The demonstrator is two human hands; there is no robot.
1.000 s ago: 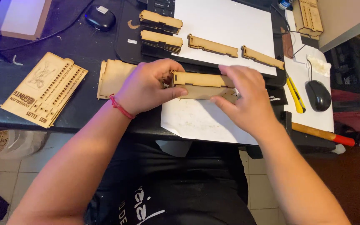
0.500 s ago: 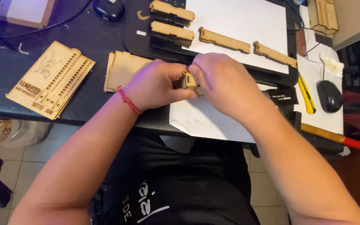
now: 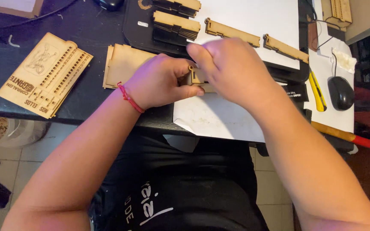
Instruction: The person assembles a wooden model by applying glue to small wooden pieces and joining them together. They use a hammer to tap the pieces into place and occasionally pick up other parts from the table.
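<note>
My left hand (image 3: 161,81) and right hand (image 3: 232,70) pinch a small laser-cut wooden piece (image 3: 197,77) between them over a white paper sheet (image 3: 213,117). A flat wooden panel (image 3: 123,64) lies just beside my left hand, an engraved slotted board (image 3: 43,75) farther left, a black mouse (image 3: 340,92) at right

dark desk (image 3: 86,25); pale tiled floor (image 3: 31,154) beneath, dim light
</note>
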